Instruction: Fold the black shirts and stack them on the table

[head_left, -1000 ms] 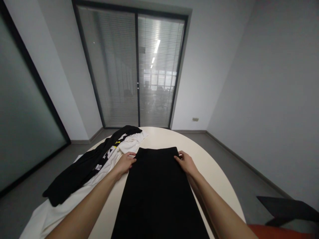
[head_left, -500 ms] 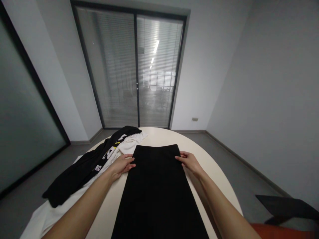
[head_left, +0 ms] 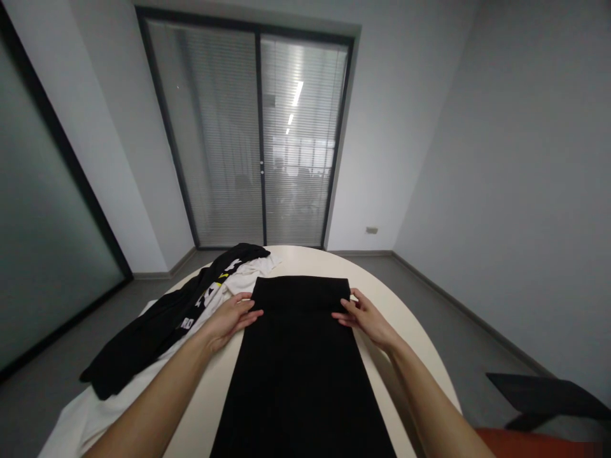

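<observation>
A long black garment [head_left: 300, 375], its exact kind not clear, lies flat across the table and runs out of view at the bottom. Its far end is turned over into a short folded band [head_left: 300, 292]. My left hand [head_left: 233, 318] pinches the left edge of this fold, some fingers on top of the cloth. At the opposite edge, my right hand [head_left: 365, 318] grips the fold between thumb and fingers. Both forearms reach in from below, one along each side of the garment.
To the left, a black garment with white and yellow lettering [head_left: 157, 331] lies over white cloth [head_left: 67, 416] on the round cream table [head_left: 420, 343]. A dark chair part [head_left: 544, 391] and a red-orange surface [head_left: 525, 442] are at lower right. A blind-covered glass door [head_left: 248, 140] stands behind.
The far end of the black garment has been turned over toward me into a band. Both hands have shifted slightly, still at its side edges.
</observation>
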The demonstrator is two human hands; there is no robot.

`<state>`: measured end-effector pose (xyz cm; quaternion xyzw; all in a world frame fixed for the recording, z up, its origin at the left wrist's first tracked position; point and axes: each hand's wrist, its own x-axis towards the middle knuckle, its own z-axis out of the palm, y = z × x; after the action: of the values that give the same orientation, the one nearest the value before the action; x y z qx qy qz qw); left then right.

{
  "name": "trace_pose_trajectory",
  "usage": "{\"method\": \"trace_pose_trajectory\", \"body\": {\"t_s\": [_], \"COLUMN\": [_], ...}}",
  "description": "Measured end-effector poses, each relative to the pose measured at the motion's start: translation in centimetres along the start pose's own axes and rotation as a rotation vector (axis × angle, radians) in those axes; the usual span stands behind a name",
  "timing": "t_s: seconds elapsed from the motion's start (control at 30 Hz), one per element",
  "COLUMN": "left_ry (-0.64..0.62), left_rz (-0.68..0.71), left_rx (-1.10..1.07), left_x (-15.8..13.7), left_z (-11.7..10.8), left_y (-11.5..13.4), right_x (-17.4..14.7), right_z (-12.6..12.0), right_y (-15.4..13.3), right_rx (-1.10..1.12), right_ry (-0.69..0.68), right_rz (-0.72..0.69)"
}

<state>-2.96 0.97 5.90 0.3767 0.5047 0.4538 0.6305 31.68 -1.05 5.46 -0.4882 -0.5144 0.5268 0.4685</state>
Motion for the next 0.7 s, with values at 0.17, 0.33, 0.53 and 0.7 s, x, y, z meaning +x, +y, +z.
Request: {"method": "trace_pose_trajectory", "body": {"t_s": [0.17, 0.33, 0.53, 0.7], "left_ry": [-0.014, -0.149, -0.348, -0.488], "left_rz": [0.206, 0.214, 0.147, 0.053], "left_rx": [-0.086, -0.037, 0.036, 0.042], "left_x": [0.6, -0.1, -2.0, -2.1], "left_z": [0.4, -0.1, -2.2, -4.0], "left_y": [-0.1, 0.3, 0.9, 0.6], "right_x": [0.4, -0.1, -1.8, -3.2], "right_z": [0.0, -0.2, -1.2, -1.8], "right_y": [-0.2, -0.7, -1.9, -2.8], "right_rx": [-0.027, -0.012, -0.06, -0.036], "right_ry": [-0.01, -0.025, -0.218, -0.361], "right_rz": [-0.164, -0.16, -0.109, -0.007]}}
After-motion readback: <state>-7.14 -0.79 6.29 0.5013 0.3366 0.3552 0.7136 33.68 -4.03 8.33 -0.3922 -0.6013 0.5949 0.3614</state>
